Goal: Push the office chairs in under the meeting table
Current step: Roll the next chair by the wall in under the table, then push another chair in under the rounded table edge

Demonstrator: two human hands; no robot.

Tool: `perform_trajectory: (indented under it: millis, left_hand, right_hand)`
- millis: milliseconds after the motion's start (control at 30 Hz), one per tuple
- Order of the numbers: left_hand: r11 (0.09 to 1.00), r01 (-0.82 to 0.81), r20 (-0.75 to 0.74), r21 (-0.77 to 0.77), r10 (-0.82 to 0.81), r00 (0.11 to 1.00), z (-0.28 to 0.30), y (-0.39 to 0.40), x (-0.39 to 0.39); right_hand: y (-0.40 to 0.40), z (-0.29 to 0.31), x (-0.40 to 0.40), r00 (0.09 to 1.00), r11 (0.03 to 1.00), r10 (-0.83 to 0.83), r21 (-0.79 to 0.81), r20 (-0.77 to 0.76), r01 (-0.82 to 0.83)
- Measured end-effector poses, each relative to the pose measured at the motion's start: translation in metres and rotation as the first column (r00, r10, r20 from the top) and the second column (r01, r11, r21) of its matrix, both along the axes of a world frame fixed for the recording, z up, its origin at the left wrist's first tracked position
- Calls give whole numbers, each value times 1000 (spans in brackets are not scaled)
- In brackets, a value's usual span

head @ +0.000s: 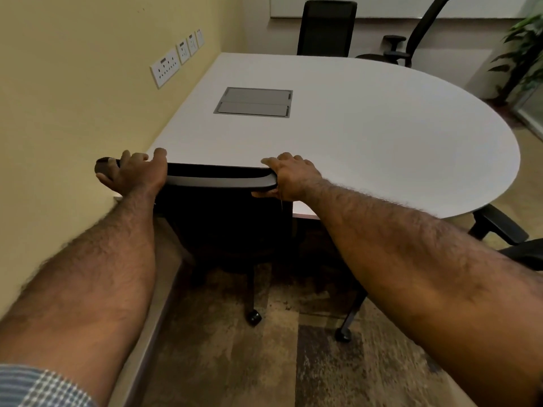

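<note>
Black chair back point(220, 179) between hands

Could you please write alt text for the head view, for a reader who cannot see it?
Both hands, left and right, grip the top of a black chair pushed up against a white table beside a yellow wall. Two more chairs stand at the far side, and part of another shows at right.
</note>
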State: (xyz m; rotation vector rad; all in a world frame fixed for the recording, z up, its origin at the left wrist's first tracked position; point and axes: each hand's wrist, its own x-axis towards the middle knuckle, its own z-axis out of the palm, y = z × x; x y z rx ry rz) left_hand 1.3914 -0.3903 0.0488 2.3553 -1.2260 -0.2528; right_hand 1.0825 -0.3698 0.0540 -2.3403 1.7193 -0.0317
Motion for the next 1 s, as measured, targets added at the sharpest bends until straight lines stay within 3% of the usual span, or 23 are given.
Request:
perform_trajectory:
  millis: [133, 267, 567, 833, 1000]
  left_hand:
    - [979, 111, 17, -171, -110, 994, -6, 32, 0]
    - [969, 91, -10, -228, -96, 995, -21, 63, -21]
    - [882, 351, 237, -313, -286, 929, 0, 100, -131]
    - [781, 569, 257, -256, -512, 819, 13, 112, -323]
    - [642, 737, 284, -212, -681, 675, 6, 122, -476]
  right_hand:
    - [21, -1, -10, 992, 1000, -21, 24, 125, 18]
    - [55, -11, -27, 971, 997, -26, -65, 239, 43]
    - [115, 1, -141, 957, 955, -160, -208, 241, 212]
    - [167, 26, -345, 925, 875, -352, -300, 144, 380]
    - [200, 31, -488, 838, 798, -527, -256, 146, 546]
